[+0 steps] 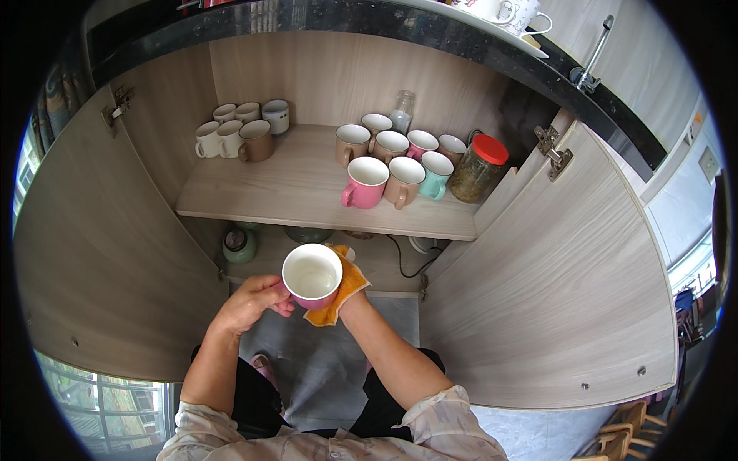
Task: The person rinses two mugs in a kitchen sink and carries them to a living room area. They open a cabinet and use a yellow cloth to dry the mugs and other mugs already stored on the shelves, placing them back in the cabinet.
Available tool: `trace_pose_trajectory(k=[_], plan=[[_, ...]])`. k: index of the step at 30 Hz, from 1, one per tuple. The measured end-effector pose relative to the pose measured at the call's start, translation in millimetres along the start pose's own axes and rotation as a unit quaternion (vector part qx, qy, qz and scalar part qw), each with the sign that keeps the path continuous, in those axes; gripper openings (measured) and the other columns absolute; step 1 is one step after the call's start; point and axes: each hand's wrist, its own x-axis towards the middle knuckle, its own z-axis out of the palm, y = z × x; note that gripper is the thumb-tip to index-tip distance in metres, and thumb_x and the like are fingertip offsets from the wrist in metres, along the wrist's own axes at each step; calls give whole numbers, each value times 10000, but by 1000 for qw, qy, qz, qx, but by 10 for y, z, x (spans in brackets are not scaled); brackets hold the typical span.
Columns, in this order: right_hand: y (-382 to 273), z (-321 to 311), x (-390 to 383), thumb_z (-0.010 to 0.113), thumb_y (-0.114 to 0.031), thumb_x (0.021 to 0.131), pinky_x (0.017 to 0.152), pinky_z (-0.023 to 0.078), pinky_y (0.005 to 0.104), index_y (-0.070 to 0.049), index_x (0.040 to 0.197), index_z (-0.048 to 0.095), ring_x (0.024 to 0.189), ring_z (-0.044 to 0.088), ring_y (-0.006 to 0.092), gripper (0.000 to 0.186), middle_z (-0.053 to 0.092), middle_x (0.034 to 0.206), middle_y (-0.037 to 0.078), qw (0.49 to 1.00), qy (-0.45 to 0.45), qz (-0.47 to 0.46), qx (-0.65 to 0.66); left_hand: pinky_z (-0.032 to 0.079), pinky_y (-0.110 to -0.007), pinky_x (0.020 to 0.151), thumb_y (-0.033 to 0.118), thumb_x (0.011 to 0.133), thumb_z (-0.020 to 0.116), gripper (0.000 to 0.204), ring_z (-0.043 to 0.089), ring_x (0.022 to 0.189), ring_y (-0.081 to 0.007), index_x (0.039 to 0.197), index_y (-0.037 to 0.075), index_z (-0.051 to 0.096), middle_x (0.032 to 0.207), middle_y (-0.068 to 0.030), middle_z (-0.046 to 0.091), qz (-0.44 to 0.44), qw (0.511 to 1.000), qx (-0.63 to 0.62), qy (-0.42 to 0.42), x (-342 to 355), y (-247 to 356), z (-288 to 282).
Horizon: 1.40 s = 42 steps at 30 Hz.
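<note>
A pink mug [315,301] with a white inside is held in front of the cabinet, its mouth tipped up toward me. My left hand [261,298] is closed round its handle side. On the mug's other side my right hand [354,307] presses an orange cloth [350,286] against the wall of the mug. Cloth and mug hide most of the right hand's fingers. Beyond, on the cabinet shelf [300,180], stands a cluster of mugs, among them a pink mug [364,184], a brown mug [404,183] and a mint-green mug [436,175].
White mugs [207,140] and a brown mug [256,142] stand at the shelf's left. A red-lidded jar [478,170] and a clear glass jar [401,114] stand right. Open doors [115,246] [561,284] flank me. A dark countertop [307,24] overhangs. Below sits a green jar [239,246].
</note>
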Motion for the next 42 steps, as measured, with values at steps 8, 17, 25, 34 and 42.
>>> trace_pose_trajectory(k=[8, 17, 25, 34, 42], plan=[[-53, -14, -46, 448, -267, 896, 699, 483, 312, -73, 955, 543, 814, 570, 184, 223, 587, 916, 63, 999, 32, -29, 27, 495, -303, 688, 207, 846, 511, 257, 602, 718, -175, 930, -29, 569, 804, -87, 600, 15, 1000, -19, -1, 19, -32, -6], [-277, 93, 15, 545, -187, 860, 736, 461, 309, -47, 1060, 469, 845, 545, 161, 256, 551, 965, 77, 907, 192, -307, -217, 491, -332, 703, 238, 865, 484, 270, 589, 734, -204, 891, -21, 557, 750, -81, 576, 58, 996, -64, 32, 47, -19, 70], [-704, 303, -80, 569, -104, 796, 759, 455, 295, -49, 1362, 178, 889, 558, 197, 691, 539, 1069, 140, 759, 272, -299, -510, 493, -349, 699, 228, 850, 485, 264, 588, 734, -213, 871, -27, 549, 709, -81, 561, 106, 984, -121, 75, 109, -8, 74], [-755, 102, 199, 520, -27, 798, 751, 450, 265, -119, 1403, 80, 913, 525, 166, 754, 464, 1175, 99, 868, 176, -259, -386, 488, -347, 688, 254, 837, 502, 250, 586, 713, -204, 816, 7, 534, 720, -76, 562, 115, 978, -133, 114, 218, -50, 0], [-755, 91, 322, 493, 8, 808, 719, 455, 256, -154, 1407, 61, 838, 520, 139, 757, 494, 1061, 60, 928, 121, -257, -240, 484, -337, 683, 249, 841, 496, 239, 581, 701, -197, 784, 19, 528, 713, -68, 553, 107, 976, -139, 132, 335, -61, -43]])
